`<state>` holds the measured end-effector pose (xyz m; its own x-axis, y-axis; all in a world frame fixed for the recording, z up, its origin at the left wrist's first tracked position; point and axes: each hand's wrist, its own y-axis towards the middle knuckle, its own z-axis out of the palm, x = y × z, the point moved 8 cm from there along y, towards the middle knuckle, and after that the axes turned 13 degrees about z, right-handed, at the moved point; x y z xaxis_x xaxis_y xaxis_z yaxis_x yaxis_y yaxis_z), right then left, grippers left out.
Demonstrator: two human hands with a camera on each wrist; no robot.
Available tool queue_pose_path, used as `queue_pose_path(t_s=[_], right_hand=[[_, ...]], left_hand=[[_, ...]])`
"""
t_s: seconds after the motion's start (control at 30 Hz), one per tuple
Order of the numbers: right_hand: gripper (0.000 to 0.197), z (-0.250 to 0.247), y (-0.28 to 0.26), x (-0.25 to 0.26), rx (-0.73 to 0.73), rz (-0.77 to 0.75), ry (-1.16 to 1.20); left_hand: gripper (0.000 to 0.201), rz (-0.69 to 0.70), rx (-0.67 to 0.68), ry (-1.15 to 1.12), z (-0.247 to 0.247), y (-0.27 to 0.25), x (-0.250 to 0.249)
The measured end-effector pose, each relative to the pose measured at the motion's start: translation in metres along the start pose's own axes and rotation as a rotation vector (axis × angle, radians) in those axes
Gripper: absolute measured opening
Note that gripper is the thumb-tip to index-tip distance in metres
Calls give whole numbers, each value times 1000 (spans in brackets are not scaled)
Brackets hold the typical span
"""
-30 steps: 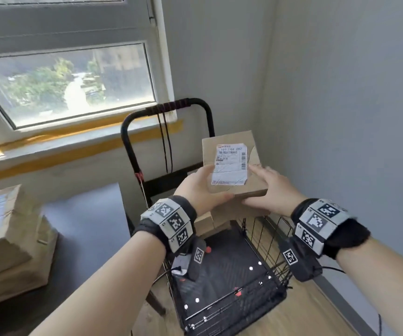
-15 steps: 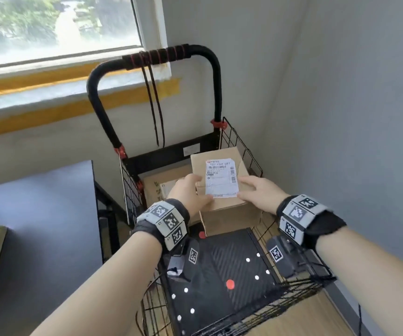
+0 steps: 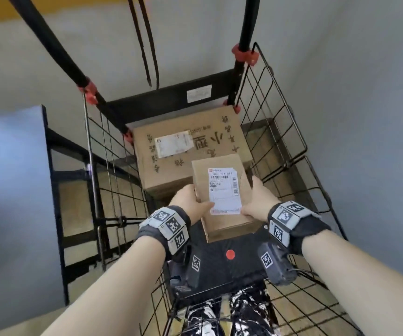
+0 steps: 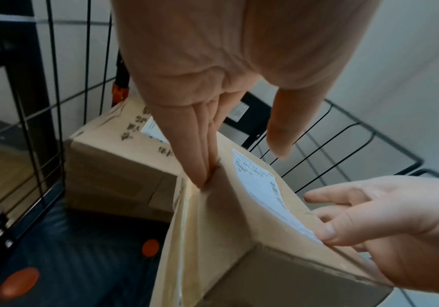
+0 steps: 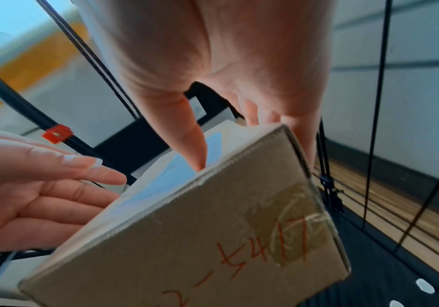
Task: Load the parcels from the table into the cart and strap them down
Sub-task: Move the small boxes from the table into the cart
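A small brown parcel [image 3: 222, 214] with a white label hangs low inside the wire cart [image 3: 280, 112], tilted, just in front of a large printed box [image 3: 188, 146] at the back of the cart. My right hand [image 3: 258, 202] grips the parcel's right edge, thumb [image 5: 186, 143] on the label and fingers down the side. My left hand [image 3: 190, 202] lies against the left side with straight fingers [image 4: 200, 157], its thumb lifted above the top. Red handwriting shows on the parcel's near face [image 5: 213, 238]. I cannot tell whether the parcel touches the cart's black floor [image 3: 229, 265].
Two black straps [image 3: 147, 44] hang from the cart handle, down to the black back plate [image 3: 171, 103]. A grey table [image 3: 6, 166] on a black frame stands left of the cart. A grey wall runs close along the right side. Wooden floor shows through the wire.
Both hands have lowered the small parcel from above the cart down into it, in front of the large box. The head view has tilted downward; the window and the table parcels are out of sight.
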<state>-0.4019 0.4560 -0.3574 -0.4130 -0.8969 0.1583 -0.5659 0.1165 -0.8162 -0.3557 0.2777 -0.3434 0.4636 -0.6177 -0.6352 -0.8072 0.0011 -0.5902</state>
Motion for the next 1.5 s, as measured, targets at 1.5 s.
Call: queue_pose_path(t_s=[1.5], right_hand=[[67, 88, 205, -94, -128, 223, -27]], left_hand=[[48, 54, 160, -133, 167, 152, 60]])
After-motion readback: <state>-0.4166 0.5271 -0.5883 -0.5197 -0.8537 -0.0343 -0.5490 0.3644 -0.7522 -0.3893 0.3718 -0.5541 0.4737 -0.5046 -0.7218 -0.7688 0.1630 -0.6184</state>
